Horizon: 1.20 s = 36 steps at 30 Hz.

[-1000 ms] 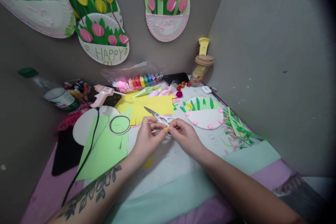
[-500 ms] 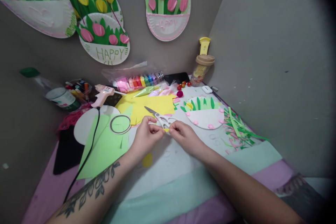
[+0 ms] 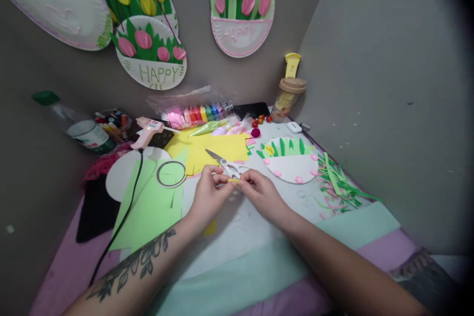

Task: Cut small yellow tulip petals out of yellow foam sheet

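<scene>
– Yellow scrap [image 3: 234, 180] first: where is it, and what has hold of it?

– Low, over the middle of the counter [image 3: 255, 247], just in front of the scissors [image 3: 224, 162]. Left hand [image 3: 208, 191] pinches one end, fingers closed on it; right hand [image 3: 262, 193] likewise at the other, fingers closed, fingertips near each other.

– Surface?

– Pale top, mint and lilac bands along the near side. Green sheet [image 3: 155, 212] to the left, a ring [image 3: 158, 174] lying on it; yellow sheet [image 3: 225, 144] behind the scissors. Flowered plate [image 3: 291, 166] right of the hands, its lower half plain white with small pink shapes round the rim. Green and pink strips [image 3: 338, 182] heaped just beside it.

– Room?

– Two grey walls, the back wall [image 3: 196, 54] and the right wall [image 3: 374, 89], meeting in a corner. Pale specks on the right one. Four plates with paper tulips against the back wall, dark red cords showing on some.

– Any writing?

– "HAPPY" in green on the lower left plate [image 3: 159, 73], more letters beneath, cut off by the rim. "HAPPY" again, pink and fainter, on the right-hand plate [image 3: 242, 37]. Pink marks on the far left plate [image 3: 66, 17]: cannot read them.

– Labels?

– One on the green-capped bottle [image 3: 89, 134], too blurred to read. Pink glue gun [image 3: 148, 133] beside it; brand not legible.
</scene>
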Each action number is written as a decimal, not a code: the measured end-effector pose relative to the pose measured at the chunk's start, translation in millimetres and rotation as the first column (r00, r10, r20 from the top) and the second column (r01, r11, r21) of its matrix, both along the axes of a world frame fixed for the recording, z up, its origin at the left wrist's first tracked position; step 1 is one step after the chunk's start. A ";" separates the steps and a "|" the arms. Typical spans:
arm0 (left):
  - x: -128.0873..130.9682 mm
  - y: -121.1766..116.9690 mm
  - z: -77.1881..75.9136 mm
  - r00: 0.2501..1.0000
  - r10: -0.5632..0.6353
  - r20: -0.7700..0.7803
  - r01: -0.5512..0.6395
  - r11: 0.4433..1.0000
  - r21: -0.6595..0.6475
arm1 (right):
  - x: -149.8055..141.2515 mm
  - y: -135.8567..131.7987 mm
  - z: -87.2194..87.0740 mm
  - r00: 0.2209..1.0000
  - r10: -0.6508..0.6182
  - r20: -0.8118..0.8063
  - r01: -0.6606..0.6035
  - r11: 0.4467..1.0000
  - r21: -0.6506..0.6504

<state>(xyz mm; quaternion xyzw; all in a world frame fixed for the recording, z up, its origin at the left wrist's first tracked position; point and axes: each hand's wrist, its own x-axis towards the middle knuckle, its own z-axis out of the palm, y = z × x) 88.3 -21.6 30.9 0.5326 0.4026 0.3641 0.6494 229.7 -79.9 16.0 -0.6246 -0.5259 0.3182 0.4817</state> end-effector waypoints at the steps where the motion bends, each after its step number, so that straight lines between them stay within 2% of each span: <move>1: 0.2 -0.9 0.1 1.000 0.002 0.006 -0.002 1.000 -0.006 | -1.8 -0.4 0.7 1.000 0.005 0.006 -0.005 1.000 0.006; 7: 0.1 5.3 -5.3 0.999 0.027 0.032 -0.026 0.999 -0.023 | -0.9 -1.8 4.8 0.999 0.004 -0.042 -0.005 1.000 -0.022; 10: 0.5 6.1 -8.4 1.000 -0.021 -0.002 0.021 0.999 -0.029 | -0.2 -1.0 5.2 0.998 0.001 -0.061 -0.003 0.999 -0.037; 14: -1.0 7.5 -6.2 0.997 -0.070 -0.020 0.069 0.997 -0.040 | -1.8 -0.5 6.3 1.000 0.029 -0.003 -0.029 0.998 -0.060; 20: -4.0 18.1 -2.9 0.991 0.107 0.077 -0.102 0.993 -0.067 | 0.4 1.4 5.0 0.983 -0.034 -0.183 0.011 0.992 -0.128; 21: -3.5 17.2 -3.7 0.993 0.091 0.076 -0.086 0.995 -0.056 | 0.6 2.0 3.8 0.976 -0.047 -0.212 0.019 0.991 -0.132; 25: 0.1 6.0 -6.8 0.994 -0.103 -0.029 0.103 0.995 0.014 | -2.3 3.5 -0.9 0.972 -0.052 -0.228 0.033 0.996 -0.087; 28: 0.2 2.6 -6.5 0.989 -0.122 -0.086 0.125 0.992 0.028 | -6.5 2.5 -2.2 0.984 -0.028 -0.177 0.017 0.998 -0.059; 31: -3.7 10.1 -5.1 0.995 -0.072 -0.064 0.071 0.997 -0.012 | -5.9 2.4 -3.5 0.996 -0.002 -0.087 -0.001 0.999 -0.034; 34: -8.6 22.0 -3.5 0.999 0.036 -0.006 -0.036 0.996 -0.087 | 1.8 6.2 -7.8 0.991 -0.026 0.133 0.023 0.999 0.028; 36: -10.6 27.5 -2.5 0.995 0.091 0.031 -0.086 0.986 -0.143 | 7.9 10.6 -11.8 0.948 -0.045 0.315 0.030 0.998 0.052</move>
